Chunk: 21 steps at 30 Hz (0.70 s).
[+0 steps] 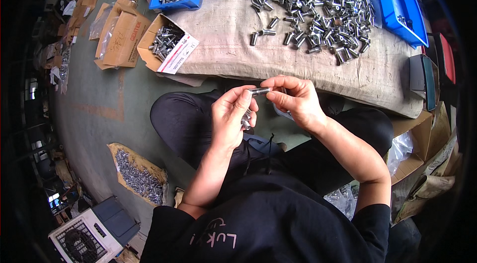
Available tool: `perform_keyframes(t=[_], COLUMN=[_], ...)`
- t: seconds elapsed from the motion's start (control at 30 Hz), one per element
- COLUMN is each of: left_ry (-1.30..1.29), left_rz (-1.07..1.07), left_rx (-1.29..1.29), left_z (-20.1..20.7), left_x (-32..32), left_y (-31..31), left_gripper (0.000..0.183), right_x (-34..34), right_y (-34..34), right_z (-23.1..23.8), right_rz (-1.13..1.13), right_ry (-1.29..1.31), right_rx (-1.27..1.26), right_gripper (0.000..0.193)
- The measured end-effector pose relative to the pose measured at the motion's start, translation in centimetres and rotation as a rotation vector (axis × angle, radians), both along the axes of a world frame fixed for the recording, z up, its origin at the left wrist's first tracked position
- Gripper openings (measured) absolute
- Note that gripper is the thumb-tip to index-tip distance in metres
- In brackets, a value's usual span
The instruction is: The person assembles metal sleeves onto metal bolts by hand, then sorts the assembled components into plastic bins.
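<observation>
Between my two hands, above my lap, is a short shiny metal pin (259, 91) lying crosswise. My left hand (232, 114) pinches its left end between thumb and forefinger. Another metal piece (245, 122) shows below, held in the curled fingers of that same hand. At the pin's right end, the thumb and forefinger of my right hand (298, 101) close on it. Beyond my hands, a large heap of similar metal pins (313, 7) is spread over the cloth-covered table (218, 39).
Metal parts fill a blue bin (191, 2) and an open carton (144, 54) at the table's left. Another blue bin (392, 2) at the right holds a few pieces. On the floor lie an empty-looking carton (130, 39), a parts-covered sheet (159, 173) and a fan unit (82, 240).
</observation>
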<state>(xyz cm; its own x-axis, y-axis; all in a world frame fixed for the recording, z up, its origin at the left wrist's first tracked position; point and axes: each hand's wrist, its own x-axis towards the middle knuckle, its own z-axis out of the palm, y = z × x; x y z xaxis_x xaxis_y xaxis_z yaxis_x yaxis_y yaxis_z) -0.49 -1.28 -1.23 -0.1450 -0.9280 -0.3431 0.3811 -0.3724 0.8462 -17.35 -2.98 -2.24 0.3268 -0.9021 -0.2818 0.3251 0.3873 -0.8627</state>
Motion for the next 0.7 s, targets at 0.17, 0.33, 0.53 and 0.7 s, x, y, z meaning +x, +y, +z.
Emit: perform_keyframes(t=[0.17,0.33,0.53,0.7], left_ry=[-0.028,-0.071,-0.336,-0.423], left_rz=[-0.012,-0.006,-0.007,-0.017], left_rx=[-0.007,-0.089,-0.305,-0.391], left_z=[0.1,0.1,0.0,-0.3], left_x=[-0.1,-0.2,-0.7,-0.7], left_y=[-0.1,-0.1,0.1,0.3], left_gripper=[0.020,0.025,0.029,0.028], right_x=[-0.1,-0.1,0.1,-0.1], right_y=[0.0,-0.2,-0.3,-0.3], right_z=[-0.6,-0.8,-0.7,-1.1], right_rz=[-0.014,-0.033,-0.063,-0.041], right_ry=[-0.021,-0.078,-0.178,-0.253], right_rx=[0.048,0.088,0.152,0.204], right_gripper=[0.021,0.021,0.021,0.019])
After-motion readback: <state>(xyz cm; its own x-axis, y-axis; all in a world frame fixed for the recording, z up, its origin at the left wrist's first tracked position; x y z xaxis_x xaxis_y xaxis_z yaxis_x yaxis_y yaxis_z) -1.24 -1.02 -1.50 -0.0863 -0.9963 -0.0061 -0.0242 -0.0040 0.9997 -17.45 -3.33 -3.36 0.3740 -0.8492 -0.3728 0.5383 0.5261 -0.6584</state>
